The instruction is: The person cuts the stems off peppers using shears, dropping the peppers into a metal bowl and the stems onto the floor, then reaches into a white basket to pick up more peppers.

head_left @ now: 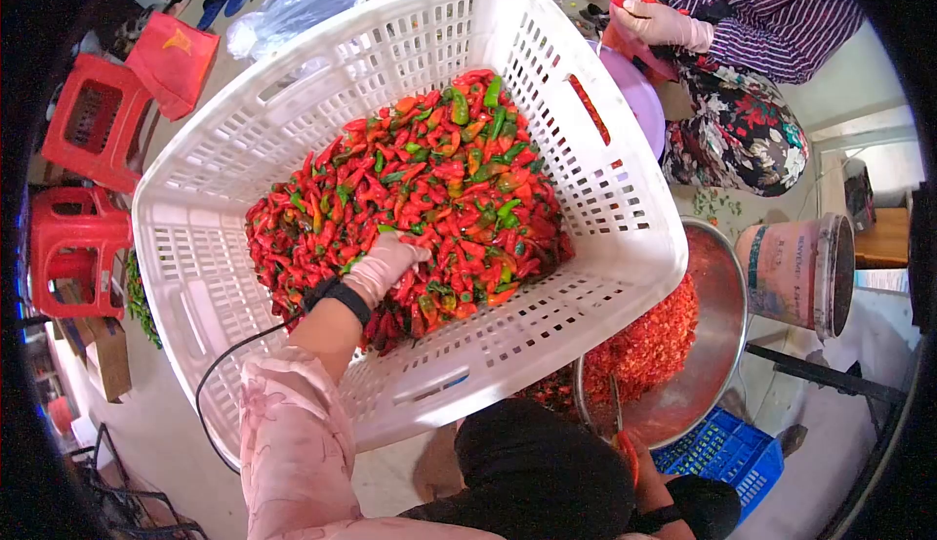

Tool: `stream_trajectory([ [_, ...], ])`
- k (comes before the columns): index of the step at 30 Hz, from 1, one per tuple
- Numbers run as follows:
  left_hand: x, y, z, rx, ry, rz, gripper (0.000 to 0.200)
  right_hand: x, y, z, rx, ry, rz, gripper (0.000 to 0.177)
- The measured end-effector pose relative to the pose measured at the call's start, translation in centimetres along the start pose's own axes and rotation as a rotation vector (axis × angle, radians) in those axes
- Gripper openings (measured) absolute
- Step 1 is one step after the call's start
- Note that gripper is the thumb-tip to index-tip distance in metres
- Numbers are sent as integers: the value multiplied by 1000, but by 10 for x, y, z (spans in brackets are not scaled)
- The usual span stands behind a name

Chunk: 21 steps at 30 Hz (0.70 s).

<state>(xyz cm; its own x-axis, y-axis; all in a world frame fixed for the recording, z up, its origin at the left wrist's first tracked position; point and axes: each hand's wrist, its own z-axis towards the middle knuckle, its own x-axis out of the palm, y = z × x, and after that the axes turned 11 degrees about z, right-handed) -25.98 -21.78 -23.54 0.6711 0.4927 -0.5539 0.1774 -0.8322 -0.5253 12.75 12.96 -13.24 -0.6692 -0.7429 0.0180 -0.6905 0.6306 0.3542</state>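
Observation:
My left hand (pixel 388 263), in a pale thin glove, reaches into a large white plastic basket (pixel 605 315). Its fingers are curled in among a heap of small red and green chili peppers (pixel 390 179), and the peppers around them partly hide the fingertips. Low in the view, my right hand (pixel 648 472) is closed around the red handles of a pair of scissors (pixel 617 408). The scissor blades point up over a steel bowl (pixel 717 345). Chopped red chili (pixel 649 340) fills part of that bowl, which the basket's edge overlaps.
Across from me, a person in a striped sleeve (pixel 771 13) holds blue-handled scissors and red peppers above a purple basin (pixel 634 101). A bucket (pixel 795 271) and a blue crate (pixel 727 462) are at right. Red stools (pixel 83 247) stand left. A black cable (pixel 210 374) trails from my left wrist.

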Motion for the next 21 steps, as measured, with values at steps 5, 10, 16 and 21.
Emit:
stream_trajectory([
  [5, -8, 12, -5, -143, 380, -862, 17, 34, 21, -18, 87, -15, 193, 23],
  [10, -7, 14, 3, -22, 399, -1004, 18, 19, 11, -13, 44, 18, 55, 24],
  [16, 19, 9, 20, 501, -318, -411, 31, 8, 5, -10, -21, 58, -34, 31],
  [21, 36, -40, -12, 403, -69, 710, 28, 9, 4, -3, 95, 1, 86, 34],
])
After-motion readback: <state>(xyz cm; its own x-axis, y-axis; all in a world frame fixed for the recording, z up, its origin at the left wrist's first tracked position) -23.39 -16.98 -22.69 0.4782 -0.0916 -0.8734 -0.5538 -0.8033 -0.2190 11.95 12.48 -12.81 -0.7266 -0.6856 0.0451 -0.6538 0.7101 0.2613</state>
